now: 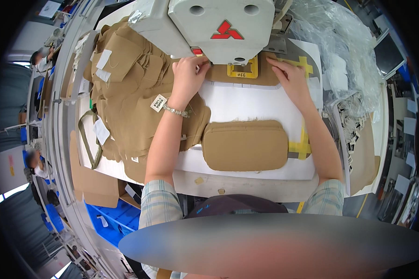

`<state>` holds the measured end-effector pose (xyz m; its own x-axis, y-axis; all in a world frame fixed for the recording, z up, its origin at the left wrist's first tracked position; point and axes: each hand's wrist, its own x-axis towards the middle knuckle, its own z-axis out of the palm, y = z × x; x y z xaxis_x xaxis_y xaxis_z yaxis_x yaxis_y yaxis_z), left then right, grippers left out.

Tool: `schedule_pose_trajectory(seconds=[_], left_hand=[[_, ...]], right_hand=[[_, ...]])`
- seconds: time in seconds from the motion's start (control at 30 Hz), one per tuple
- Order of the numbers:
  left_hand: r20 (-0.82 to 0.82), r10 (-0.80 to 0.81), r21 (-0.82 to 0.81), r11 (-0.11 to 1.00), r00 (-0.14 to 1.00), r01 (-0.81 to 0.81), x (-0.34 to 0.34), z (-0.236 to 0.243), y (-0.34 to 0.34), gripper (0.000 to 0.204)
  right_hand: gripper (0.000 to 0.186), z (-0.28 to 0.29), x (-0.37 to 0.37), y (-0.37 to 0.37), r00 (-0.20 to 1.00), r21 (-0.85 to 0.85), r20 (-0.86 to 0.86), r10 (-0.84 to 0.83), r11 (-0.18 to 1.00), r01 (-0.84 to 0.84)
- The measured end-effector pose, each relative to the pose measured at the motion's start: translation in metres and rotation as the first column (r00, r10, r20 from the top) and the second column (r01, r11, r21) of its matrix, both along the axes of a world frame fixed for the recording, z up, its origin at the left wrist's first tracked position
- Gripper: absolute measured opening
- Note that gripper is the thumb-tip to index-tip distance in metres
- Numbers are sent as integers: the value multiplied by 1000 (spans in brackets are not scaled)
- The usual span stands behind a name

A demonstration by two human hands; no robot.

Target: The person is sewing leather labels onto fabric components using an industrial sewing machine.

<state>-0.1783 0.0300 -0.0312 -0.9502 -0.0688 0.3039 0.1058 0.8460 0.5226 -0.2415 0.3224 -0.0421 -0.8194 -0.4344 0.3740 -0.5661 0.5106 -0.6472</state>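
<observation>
Fingertips of the right hand (291,81) rest on top of the right end of the brown panel (266,77), thumb and index slightly apart, not closed round it. Left hand (187,79) is at the panel's left end, thumb and index bent close together; can't tell if they actually pinch fabric. Panel lies crosswise between the hands, partly under the machine head (221,23), with the yellow frame (254,68) over its middle.

Main risk, my read: skew. Uneven pull between the two hands would rotate the panel against the frame; too much tension could stretch it, too little leaves a ripple. Fingers are also near the head, so a cycle starting with either hand drifting inward is a pinch hazard. Underside of the head isn't visible, so clearance unknown.

Near side: neat stack of brown panels (245,146) on the white sheet (239,102), between the forearms. A sleeve or forearm could nudge it crooked. Left: loose brown pile (135,102) close against the left forearm; a snag could drag pieces in. Right: yellow tape (302,148) on the work surface; a lifted edge could catch fabric. Clear plastic wrap (333,42) bunches beyond, at far right; could slide toward the work if bumped.
</observation>
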Motion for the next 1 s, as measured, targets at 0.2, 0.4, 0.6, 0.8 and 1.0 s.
schedule_pose_trajectory(seconds=[0.2, 0.4, 0.6, 0.8, 1.0], left_hand=[[37, 16, -28, 999, 999, -15, 4, -1, 1, 14], [24, 24, -48, 999, 999, -23, 4, 0, 3, 13], [19, 26, -61, 998, 999, -25, 4, -4, 2, 13], [13, 31, -79, 996, 999, -30, 4, -4, 2, 16], [-7, 62, -214, 975, 998, -62, 14, 7, 0, 26]], right_hand=[[22, 12, 4, -3, 984, 47, 161, -81, 996, 74], [21, 10, 4, -5, 984, 3, 148, -100, 995, 100], [21, 9, 4, -5, 981, -4, 163, -107, 994, 109], [27, 3, 2, -5, 996, -44, 49, -75, 996, 77], [24, 26, 11, 0, 990, 230, 30, -140, 965, 130]])
